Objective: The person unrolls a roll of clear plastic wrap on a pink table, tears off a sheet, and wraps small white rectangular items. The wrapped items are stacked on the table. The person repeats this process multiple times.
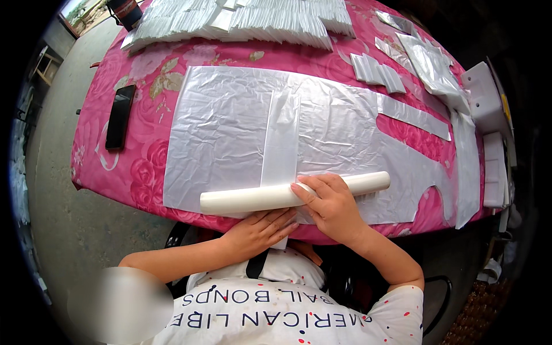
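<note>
My right hand (330, 207) grips a smooth white tube (247, 198) near its middle, thumb and fingers over the top. The tube lies slantwise, its right end farther from me, across a large white plastic carrier bag (224, 126) spread flat and wrinkled, with its cut-out handles to the right. Under the tube runs a narrow folded white plastic strip (282, 138), pointing away from me. Flat at the table's near edge, my left hand (261, 230) has its fingers stretched out just below the tube, over the near end of the strip.
Long rows of folded white plastic bundles (241, 23) line the far side. A black phone (121, 118) lies at left, a dark cup (125, 12) far left. Small folded pieces (376, 73), loose plastic bags (428, 69) and white containers (486, 98) sit at right. A pink floral cloth (152, 155) covers the table.
</note>
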Demonstrator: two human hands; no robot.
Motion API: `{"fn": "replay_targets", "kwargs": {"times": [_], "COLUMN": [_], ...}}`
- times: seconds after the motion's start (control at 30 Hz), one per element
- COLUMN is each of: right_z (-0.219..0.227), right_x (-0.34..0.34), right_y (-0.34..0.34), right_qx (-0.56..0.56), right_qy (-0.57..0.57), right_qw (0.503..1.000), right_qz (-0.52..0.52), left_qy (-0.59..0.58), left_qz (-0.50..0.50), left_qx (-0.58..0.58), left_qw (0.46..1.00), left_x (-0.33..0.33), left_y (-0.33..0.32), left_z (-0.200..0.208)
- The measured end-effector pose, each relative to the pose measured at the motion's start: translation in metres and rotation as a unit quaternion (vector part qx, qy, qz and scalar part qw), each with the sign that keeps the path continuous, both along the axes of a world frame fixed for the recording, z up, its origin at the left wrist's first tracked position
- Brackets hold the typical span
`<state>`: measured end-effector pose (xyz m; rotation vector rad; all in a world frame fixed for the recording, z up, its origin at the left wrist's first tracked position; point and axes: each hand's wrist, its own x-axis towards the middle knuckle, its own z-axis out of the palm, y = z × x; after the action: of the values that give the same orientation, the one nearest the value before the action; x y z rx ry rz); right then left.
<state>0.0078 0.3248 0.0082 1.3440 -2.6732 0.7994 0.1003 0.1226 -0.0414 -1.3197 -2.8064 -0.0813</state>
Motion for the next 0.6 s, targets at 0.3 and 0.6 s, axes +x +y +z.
{"fn": "replay_targets", "kwargs": {"times": [0.3,0.6], "right_z": [-0.020,-0.020], "right_x": [-0.089,-0.131], "right_y": [-0.041,-0.054], "right_qx": [-0.048,-0.034], "right_qy": [0.115,0.143], "right_qw": [0.992,0.986], "right_qz": [-0.029,-0.084], "left_qy": [0.024,-0.011], "left_qz": [0.021,-0.041], "left_qx": [-0.039,0.014], "left_qw": [0.999,0.999], "left_x": [0.008,0.004], "left_y": [0.008,-0.011], "left_z": [-0.002,0.007]}}
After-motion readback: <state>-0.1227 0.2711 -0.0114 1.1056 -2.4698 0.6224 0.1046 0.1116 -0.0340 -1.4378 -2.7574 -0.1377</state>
